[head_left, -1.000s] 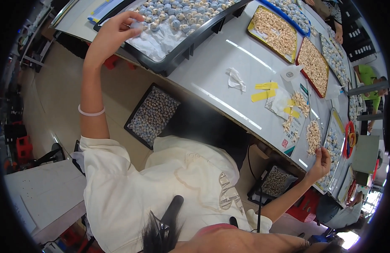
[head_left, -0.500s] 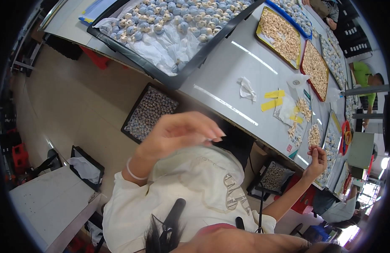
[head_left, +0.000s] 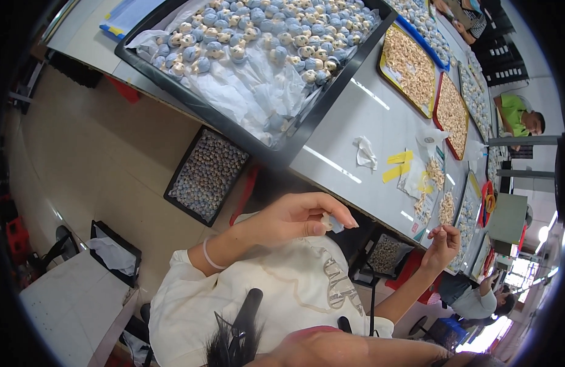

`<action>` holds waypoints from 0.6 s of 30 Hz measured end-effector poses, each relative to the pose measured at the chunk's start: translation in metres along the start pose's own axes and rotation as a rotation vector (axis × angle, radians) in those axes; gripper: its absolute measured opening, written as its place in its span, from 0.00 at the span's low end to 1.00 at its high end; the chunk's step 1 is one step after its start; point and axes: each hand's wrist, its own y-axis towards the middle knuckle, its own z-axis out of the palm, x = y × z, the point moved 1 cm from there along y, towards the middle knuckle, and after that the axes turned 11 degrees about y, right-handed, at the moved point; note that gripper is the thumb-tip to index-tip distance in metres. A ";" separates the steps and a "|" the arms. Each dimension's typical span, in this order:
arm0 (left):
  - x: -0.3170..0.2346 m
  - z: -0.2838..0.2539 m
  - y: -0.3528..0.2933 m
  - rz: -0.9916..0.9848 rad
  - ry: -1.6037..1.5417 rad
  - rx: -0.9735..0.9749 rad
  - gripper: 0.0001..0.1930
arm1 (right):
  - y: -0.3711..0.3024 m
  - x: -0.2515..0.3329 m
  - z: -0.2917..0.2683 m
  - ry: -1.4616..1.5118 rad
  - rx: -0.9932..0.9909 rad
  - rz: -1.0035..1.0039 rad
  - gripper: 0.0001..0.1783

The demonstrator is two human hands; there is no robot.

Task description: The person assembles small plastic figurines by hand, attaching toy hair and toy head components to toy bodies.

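My left hand (head_left: 294, 219) is closed around a small blue-and-cream doll head (head_left: 332, 223), held over my lap in front of the table edge. Off to the right, my right hand (head_left: 441, 244) has thumb and forefinger pinched at the table edge. A tiny pale piece (head_left: 442, 227) seems to sit at those fingertips, too small to name. Just beyond that hand lies a small pile of beige pieces (head_left: 446, 208). A large black tray (head_left: 331, 92), lined with white sheeting, holds many similar blue-and-cream heads.
On the white table stand a yellow-edged tray (head_left: 381, 68) and a red tray (head_left: 438, 119) of beige pieces. Crumpled tissue (head_left: 366, 153) and yellow tape (head_left: 397, 165) lie nearer. A floor crate (head_left: 172, 194) of heads sits below. Another person (head_left: 516, 116) in green is at the far right.
My left hand has lowered and moved right, and the doll head in it now shows. My right hand has drawn back slightly from the beige pile. The whole view has shifted a little.
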 end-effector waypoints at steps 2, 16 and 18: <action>0.000 0.001 0.004 0.023 0.114 0.055 0.10 | 0.000 -0.003 0.000 0.007 -0.019 -0.030 0.09; 0.028 0.009 0.043 -0.126 0.282 -0.221 0.10 | 0.020 -0.014 -0.023 -0.127 -0.209 -0.026 0.05; 0.032 0.013 0.058 -0.129 0.223 -0.176 0.11 | 0.024 -0.015 -0.021 -0.142 -0.227 -0.002 0.06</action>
